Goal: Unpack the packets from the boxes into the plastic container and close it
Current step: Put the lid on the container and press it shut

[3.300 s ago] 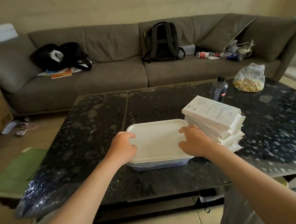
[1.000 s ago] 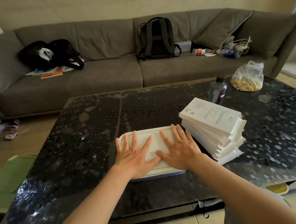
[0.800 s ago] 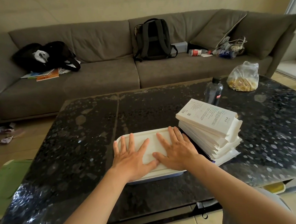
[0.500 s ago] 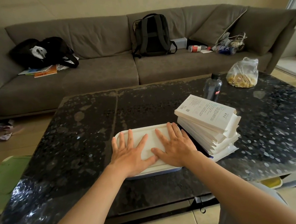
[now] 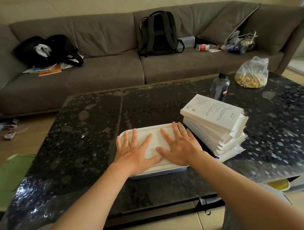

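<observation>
On the desk (image 5: pixel 89 135): both hands, left (image 5: pixel 134 153) and right (image 5: pixel 180 148), flat on container lid (image 5: pixel 153 137), fingers spread; thin, flexy plastic, press rims.

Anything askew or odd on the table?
The stack of white cardboard boxes beside the white-lidded plastic container is untidy: layers fanned, open flaps sticking out. The container sits level under the left hand and right hand, both flat. No spill visible.
</observation>
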### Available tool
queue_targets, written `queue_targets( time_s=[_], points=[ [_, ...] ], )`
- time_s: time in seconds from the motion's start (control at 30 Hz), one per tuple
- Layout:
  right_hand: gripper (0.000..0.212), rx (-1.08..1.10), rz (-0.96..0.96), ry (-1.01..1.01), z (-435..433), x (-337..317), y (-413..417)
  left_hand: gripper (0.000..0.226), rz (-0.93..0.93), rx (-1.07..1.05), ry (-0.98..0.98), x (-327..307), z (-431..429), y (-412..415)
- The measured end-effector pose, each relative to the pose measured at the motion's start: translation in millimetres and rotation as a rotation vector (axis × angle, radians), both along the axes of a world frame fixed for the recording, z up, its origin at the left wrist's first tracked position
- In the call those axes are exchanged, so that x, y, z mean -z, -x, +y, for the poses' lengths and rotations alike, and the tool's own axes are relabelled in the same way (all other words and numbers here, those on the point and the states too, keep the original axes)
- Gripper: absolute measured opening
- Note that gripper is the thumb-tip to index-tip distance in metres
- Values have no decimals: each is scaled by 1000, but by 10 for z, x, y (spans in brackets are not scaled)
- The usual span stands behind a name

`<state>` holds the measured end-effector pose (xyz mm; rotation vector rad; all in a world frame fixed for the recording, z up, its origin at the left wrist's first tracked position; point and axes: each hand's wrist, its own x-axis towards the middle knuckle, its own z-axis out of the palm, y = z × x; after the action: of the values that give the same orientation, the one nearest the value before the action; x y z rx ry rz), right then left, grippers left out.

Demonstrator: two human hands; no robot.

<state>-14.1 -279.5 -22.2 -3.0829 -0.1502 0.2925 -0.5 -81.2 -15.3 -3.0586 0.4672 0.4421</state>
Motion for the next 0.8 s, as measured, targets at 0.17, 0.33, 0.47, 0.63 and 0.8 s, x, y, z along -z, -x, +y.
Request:
queue_targets(
  time_s=[0.17,0.33,0.47,0.63,0.8],
  points=[
    [68,279,-82,-414,-104,-96,9,64,-190,-254,290,-35,126,6],
    [63,391,87,-502,-207,-70,15,65,6,-536,478,12,239,16],
    [61,391,102,-531,-204,-126,45,68,16,-536,477,19,248,23],
    [61,392,99,-564,-194,-134,51,68,31,-559,527,26,248,26],
    [62,400,81,-542,-178,-110,49,70,-36,-494,350,6,232,32]
  ],
)
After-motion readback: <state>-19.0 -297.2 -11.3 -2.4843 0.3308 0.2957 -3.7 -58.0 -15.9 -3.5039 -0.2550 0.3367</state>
